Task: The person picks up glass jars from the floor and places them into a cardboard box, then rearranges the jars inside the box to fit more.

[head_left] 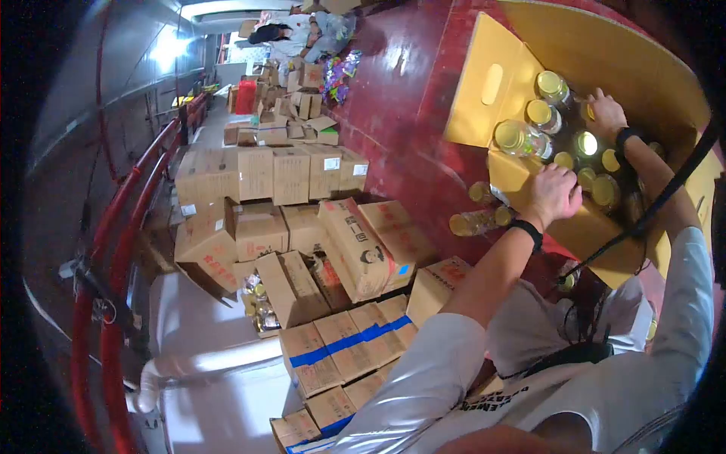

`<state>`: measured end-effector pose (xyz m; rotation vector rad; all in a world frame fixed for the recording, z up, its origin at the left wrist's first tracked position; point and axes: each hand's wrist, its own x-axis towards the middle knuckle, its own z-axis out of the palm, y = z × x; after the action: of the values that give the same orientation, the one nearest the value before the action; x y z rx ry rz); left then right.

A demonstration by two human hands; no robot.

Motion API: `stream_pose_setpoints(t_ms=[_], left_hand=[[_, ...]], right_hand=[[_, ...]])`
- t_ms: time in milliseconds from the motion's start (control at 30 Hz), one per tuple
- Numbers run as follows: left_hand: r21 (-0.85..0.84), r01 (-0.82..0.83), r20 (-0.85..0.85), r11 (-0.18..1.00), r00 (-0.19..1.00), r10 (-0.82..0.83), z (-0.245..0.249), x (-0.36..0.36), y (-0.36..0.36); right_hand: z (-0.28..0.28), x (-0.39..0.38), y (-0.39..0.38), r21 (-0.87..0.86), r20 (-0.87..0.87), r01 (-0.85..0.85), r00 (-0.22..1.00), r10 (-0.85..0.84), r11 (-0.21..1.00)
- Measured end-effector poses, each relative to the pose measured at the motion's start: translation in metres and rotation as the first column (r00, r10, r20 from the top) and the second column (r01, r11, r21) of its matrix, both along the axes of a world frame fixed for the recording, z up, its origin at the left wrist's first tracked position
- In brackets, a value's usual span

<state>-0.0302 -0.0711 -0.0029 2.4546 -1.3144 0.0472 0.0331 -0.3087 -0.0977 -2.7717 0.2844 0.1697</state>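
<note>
A large yellow corrugated box (473,94) with a cut-out handle lies open in front of me, several glass jars with yellow lids (513,138) inside it. My left hand (556,192) is closed over the box's near edge, fingers curled inward. Deeper in the box, my right hand (607,115) has its fingers around a jar's yellow lid (587,111); its fingertips are partly hidden. Just outside the near edge, a few more lidded jars (473,222) lie on the red floor. Each wrist has a black band.
Stacked brown cartons (310,352), some with blue tape, stand to the left. An open carton holds jars (261,306). Red railings (121,295) run along the far left. Another person (295,34) is at the back near colourful packets (340,76). A black strap (665,189) crosses the right side.
</note>
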Motion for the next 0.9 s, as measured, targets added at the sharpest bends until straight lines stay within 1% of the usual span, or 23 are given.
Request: stream_pose_setpoints(t_ms=[67, 133, 167, 200, 233, 267, 300, 333, 367, 400, 433, 500, 533, 600, 633, 700, 800, 833, 867, 900], left_hand=[[0.016, 0.012, 0.003, 1.000, 1.000, -0.013, -0.001, 0.001, 0.001], [0.066, 0.023, -0.039, 0.998, 0.999, -0.020, 0.001, 0.004, -0.004], [0.022, 0.089, -0.018, 0.996, 0.996, -0.089, -0.011, 0.008, 0.001], [0.075, 0.085, -0.014, 0.994, 0.996, -0.084, -0.011, 0.006, 0.001], [0.067, 0.066, 0.016, 0.996, 0.998, -0.067, -0.016, 0.005, 0.004], [0.119, 0.051, 0.036, 0.992, 0.998, -0.055, -0.011, 0.004, 0.003], [0.123, 0.061, 0.057, 0.990, 0.996, -0.068, -0.011, 0.006, 0.004], [0.080, 0.053, 0.019, 0.995, 0.998, -0.055, -0.011, 0.005, 0.004], [0.120, 0.050, 0.027, 0.991, 0.998, -0.054, -0.008, 0.005, 0.004], [0.105, 0.055, 0.024, 0.993, 0.998, -0.057, -0.007, 0.006, 0.002], [0.094, 0.055, 0.023, 0.994, 0.998, -0.057, -0.007, 0.006, 0.002], [0.083, 0.053, 0.036, 0.995, 0.998, -0.057, -0.007, 0.005, 0.001], [0.074, 0.052, 0.045, 0.996, 0.997, -0.055, -0.007, 0.005, 0.002], [0.088, 0.045, 0.053, 0.995, 0.997, -0.050, -0.007, 0.005, 0.002], [0.100, 0.039, 0.056, 0.994, 0.997, -0.045, -0.008, 0.005, 0.002], [0.104, 0.034, 0.037, 0.994, 0.999, -0.038, -0.012, 0.006, 0.003], [0.106, 0.017, 0.036, 0.994, 0.999, -0.021, -0.014, 0.004, 0.002], [0.111, 0.011, 0.053, 0.994, 0.998, -0.017, -0.012, 0.005, 0.003], [0.032, 0.030, 0.108, 0.999, 0.994, -0.033, -0.013, 0.005, 0.002], [0.034, 0.022, 0.114, 0.999, 0.993, -0.025, -0.014, 0.005, 0.002]], right_hand=[[0.004, -0.010, 0.003, 0.075, 0.127, -0.025, 0.992, 0.016, 0.997], [0.006, -0.013, 0.002, 0.126, 0.162, -0.003, 0.987, -0.018, 0.992], [0.007, -0.014, 0.002, 0.152, 0.180, 0.007, 0.983, -0.035, 0.988], [0.018, -0.012, 0.003, 0.081, 0.074, 0.038, 0.996, -0.044, 0.996], [0.029, -0.011, 0.005, 0.005, -0.035, 0.052, 0.998, -0.051, 0.999], [0.039, -0.008, 0.000, -0.067, -0.167, -0.052, 0.985, 0.040, 0.996], [0.044, -0.006, -0.004, -0.108, -0.294, -0.171, 0.947, 0.133, 0.979], [0.032, -0.002, -0.008, -0.120, -0.312, -0.158, 0.943, 0.114, 0.980], [0.028, 0.003, -0.008, -0.133, -0.318, -0.153, 0.942, 0.104, 0.979], [0.023, 0.003, -0.010, -0.130, -0.289, -0.028, 0.957, -0.011, 0.991], [0.017, 0.002, -0.009, -0.128, -0.294, -0.031, 0.956, -0.008, 0.991], [0.021, 0.001, -0.010, -0.093, -0.259, -0.095, 0.964, 0.068, 0.991], [0.021, 0.001, -0.009, -0.090, -0.258, -0.097, 0.964, 0.071, 0.991], [0.007, 0.000, -0.009, -0.083, -0.106, -0.149, 0.984, 0.140, 0.985], [0.000, 0.003, -0.009, -0.081, -0.108, -0.150, 0.984, 0.141, 0.985], [-0.009, 0.005, -0.010, -0.097, -0.141, -0.430, 0.899, 0.416, 0.897], [-0.015, 0.005, -0.005, -0.068, -0.124, -0.469, 0.880, 0.458, 0.881], [-0.014, 0.011, -0.005, -0.057, -0.203, -0.479, 0.864, 0.460, 0.876], [-0.015, 0.014, -0.003, -0.101, -0.182, -0.461, 0.880, 0.439, 0.882], [-0.018, 0.015, -0.005, -0.148, -0.165, -0.436, 0.896, 0.413, 0.888]])
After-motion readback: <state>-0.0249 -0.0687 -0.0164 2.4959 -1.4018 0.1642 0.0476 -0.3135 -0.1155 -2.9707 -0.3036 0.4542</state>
